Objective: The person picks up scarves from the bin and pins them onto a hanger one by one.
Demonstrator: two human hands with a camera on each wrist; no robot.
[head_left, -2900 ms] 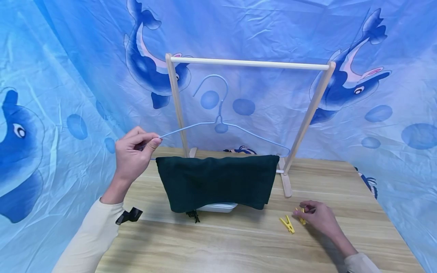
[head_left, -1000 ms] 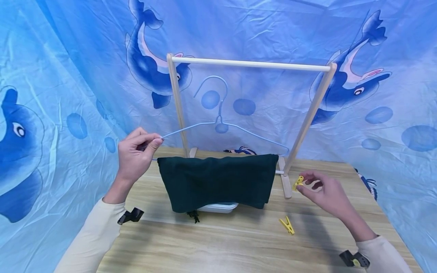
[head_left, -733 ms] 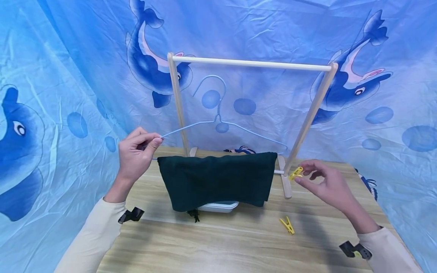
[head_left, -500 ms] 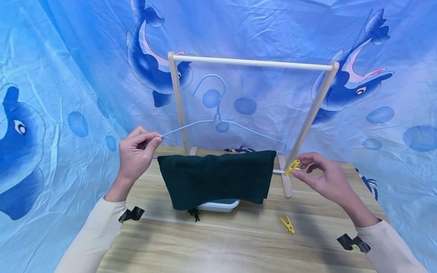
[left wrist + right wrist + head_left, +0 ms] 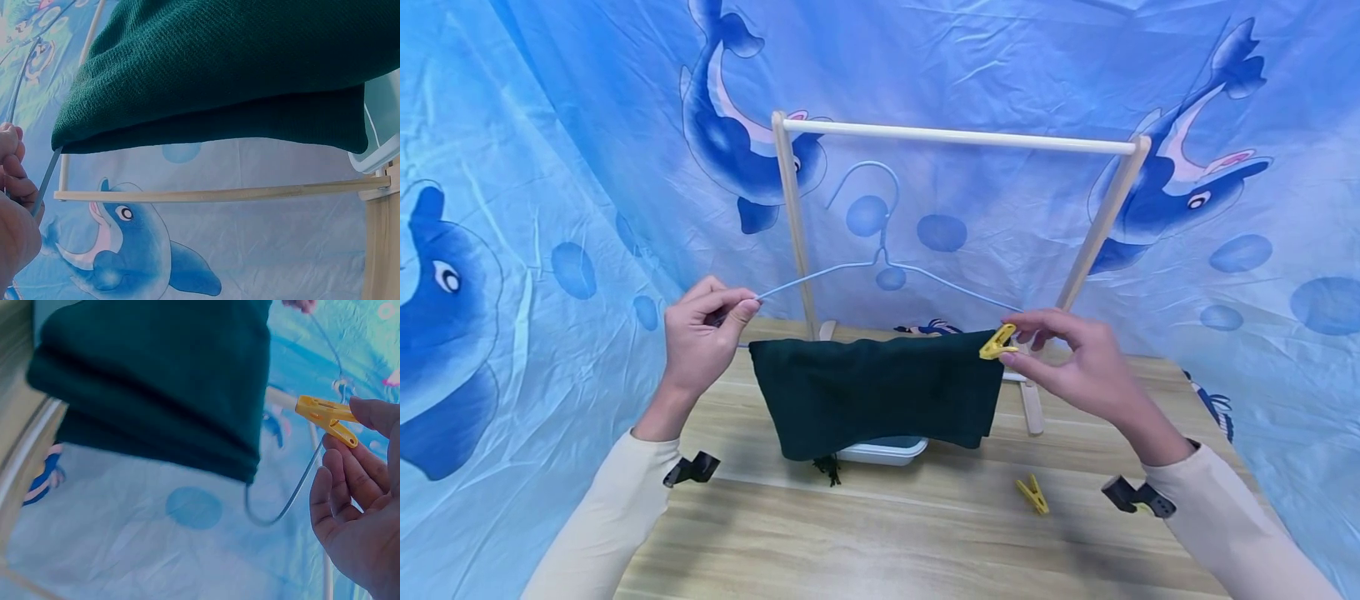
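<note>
Two hands work at opposite ends of one pale blue wire hanger (image 5: 883,237), held in front of a wooden garment rack (image 5: 955,136) rather than hooked on its top rail. Over the hanger's bottom bar drapes a folded dark green cloth (image 5: 880,387), probably a scarf to judge by the fringe (image 5: 829,468) hanging below; its long fold runs from side to side, between the hands. Below it, a white tray (image 5: 883,452) is partly hidden on the wood-grain table (image 5: 880,546).

The left hand (image 5: 703,337) pinches the sloping arm of the hanger between thumb and fingers, a little above the cloth's left corner. The right hand (image 5: 1075,367) grasps a yellow clothespin (image 5: 997,343) by its spread handles, thumb against one and fingers against the other.

What matters most is how that pin stands to the cloth's upper right corner. Its nose slants down and leftward at the corner, across the fold; the head view overlaps the two, but the right wrist view shows a gap, so it is just beside the edge and unclipped. The right hand is much the nearer to this corner. A second yellow clothespin (image 5: 1033,495) lies on the table, nearer the person.
</note>
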